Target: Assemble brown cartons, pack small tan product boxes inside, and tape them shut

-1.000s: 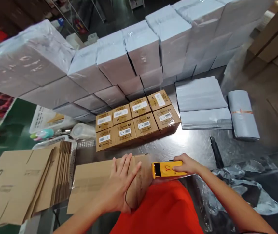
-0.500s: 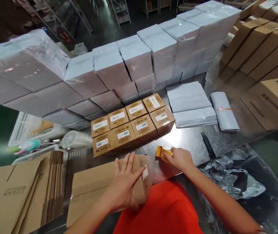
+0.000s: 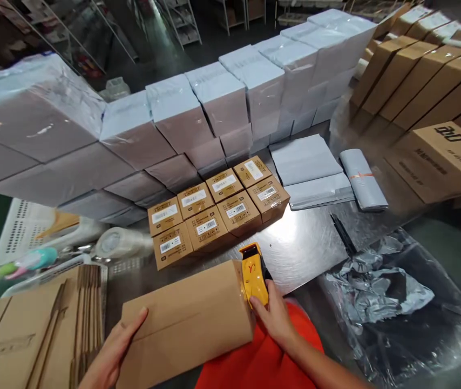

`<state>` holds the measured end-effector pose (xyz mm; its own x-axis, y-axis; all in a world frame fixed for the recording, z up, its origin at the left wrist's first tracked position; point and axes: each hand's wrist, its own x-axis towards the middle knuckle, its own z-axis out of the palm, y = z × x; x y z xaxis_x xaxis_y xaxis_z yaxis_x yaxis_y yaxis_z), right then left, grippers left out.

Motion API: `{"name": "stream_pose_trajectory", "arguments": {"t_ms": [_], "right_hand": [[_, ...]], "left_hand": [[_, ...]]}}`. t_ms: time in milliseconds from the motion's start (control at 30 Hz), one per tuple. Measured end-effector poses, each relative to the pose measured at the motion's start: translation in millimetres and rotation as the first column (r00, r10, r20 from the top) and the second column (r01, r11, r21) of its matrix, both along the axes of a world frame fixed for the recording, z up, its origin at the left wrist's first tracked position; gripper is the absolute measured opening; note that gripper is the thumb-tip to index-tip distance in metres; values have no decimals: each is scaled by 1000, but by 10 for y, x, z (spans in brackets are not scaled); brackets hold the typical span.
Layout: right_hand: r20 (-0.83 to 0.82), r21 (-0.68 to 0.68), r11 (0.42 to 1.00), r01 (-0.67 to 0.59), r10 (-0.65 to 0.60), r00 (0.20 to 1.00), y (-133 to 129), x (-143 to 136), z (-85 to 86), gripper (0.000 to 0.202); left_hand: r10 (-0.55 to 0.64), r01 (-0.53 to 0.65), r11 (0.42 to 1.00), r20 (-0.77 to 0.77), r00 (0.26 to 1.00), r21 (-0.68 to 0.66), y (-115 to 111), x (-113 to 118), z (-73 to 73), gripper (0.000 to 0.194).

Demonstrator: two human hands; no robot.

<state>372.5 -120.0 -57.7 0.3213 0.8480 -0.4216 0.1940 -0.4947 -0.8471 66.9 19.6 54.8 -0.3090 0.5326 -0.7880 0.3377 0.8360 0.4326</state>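
In front of me lies a long cardboard box (image 3: 185, 319), its top flaps meeting along a seam. My left hand (image 3: 119, 346) grips its left end, thumb on top; the other fingers are mostly hidden. My right hand (image 3: 273, 310) is closed around a yellow tape dispenser (image 3: 255, 278), held upright against the box's right end. Whether tape touches the cardboard there, I cannot tell. Just behind the box stand several small brown boxes (image 3: 210, 227) with white barcode labels, set in two rows.
White-wrapped stacks (image 3: 222, 92) wall off the table's back. Grey mailer bags (image 3: 315, 173) and a banded roll of bags (image 3: 362, 178) lie right, near a black pen (image 3: 341, 233) and crumpled plastic (image 3: 384, 292). Flattened cartons (image 3: 80, 324) and tape rolls (image 3: 119, 242) are left.
My left hand has slid from the box's right part to its left end. The tape dispenser has turned upright and come against the right end. The box has shifted slightly.
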Motion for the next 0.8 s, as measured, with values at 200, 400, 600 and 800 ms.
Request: {"name": "stream_pose_trajectory", "arguments": {"t_ms": [200, 400, 600, 800], "right_hand": [[311, 34, 996, -87, 72, 948, 147, 34, -298, 26], [605, -24, 999, 42, -19, 796, 196, 695, -457, 36], [586, 44, 989, 144, -143, 798, 322, 813, -364, 55], [-76, -13, 963, -271, 269, 960, 581, 219, 129, 75]], "left_hand": [[92, -94, 996, 213, 973, 2, -132, 20, -164, 71], [57, -81, 994, 274, 960, 78, -145, 44, -158, 61], [104, -143, 985, 321, 941, 101, -162, 157, -159, 62], [190, -249, 944, 265, 945, 214, -516, 17, 25, 82]]}}
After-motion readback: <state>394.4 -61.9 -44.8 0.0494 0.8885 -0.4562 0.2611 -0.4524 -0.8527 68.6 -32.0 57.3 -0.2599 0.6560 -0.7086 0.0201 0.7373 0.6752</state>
